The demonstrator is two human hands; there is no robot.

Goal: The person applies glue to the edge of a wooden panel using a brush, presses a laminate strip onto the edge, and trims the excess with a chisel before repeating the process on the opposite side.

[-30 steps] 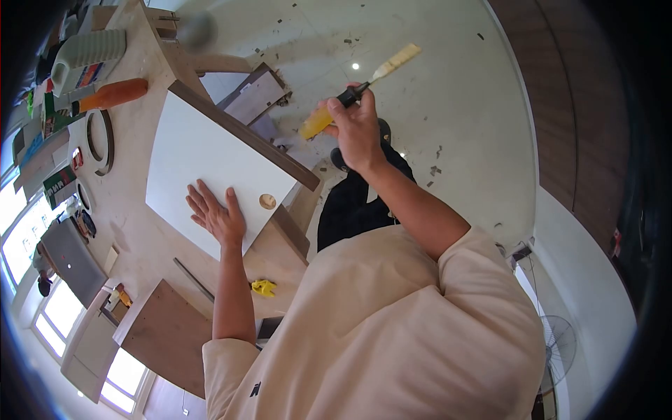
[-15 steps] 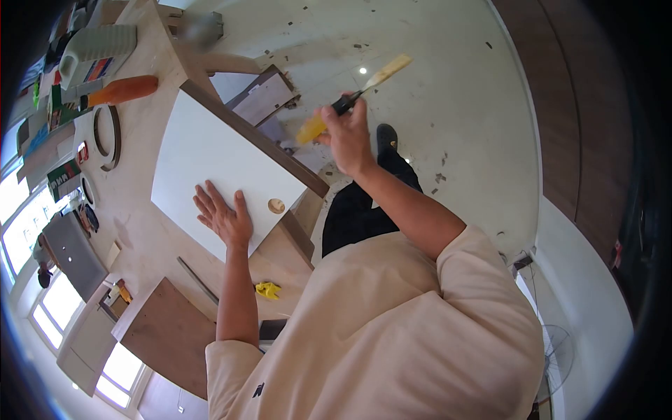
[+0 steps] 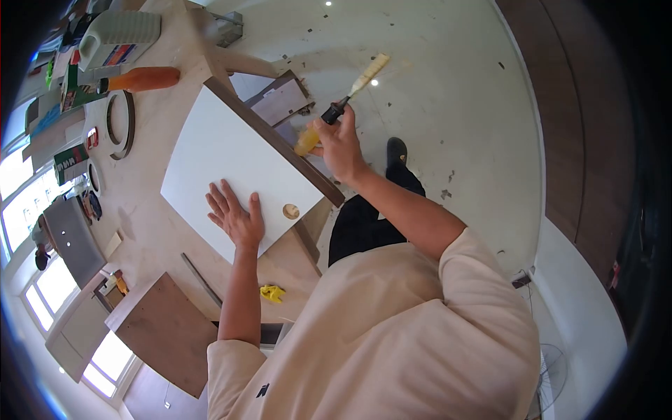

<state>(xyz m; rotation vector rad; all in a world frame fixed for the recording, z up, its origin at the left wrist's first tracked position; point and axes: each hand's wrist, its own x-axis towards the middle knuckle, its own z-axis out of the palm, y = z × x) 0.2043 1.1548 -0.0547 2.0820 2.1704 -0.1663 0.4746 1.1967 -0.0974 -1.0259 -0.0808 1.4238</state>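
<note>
Pale workbench (image 3: pixel 150 231), white panel (image 3: pixel 231 161) (yellow-handled brush (image 3: pixel 334 110))

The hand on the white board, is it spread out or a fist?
Spread out: the left hand rests palm down, opened wide, on the white board.

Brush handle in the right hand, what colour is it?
Yellow: the brush handle in the right hand shows best in the head view, black toward the pale bristles.

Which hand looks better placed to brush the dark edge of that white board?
Right, probably. The right hand grips the brush close beside the dark edge of the white board, while the left hand lies flat on the board, seemingly steadying it.
</note>
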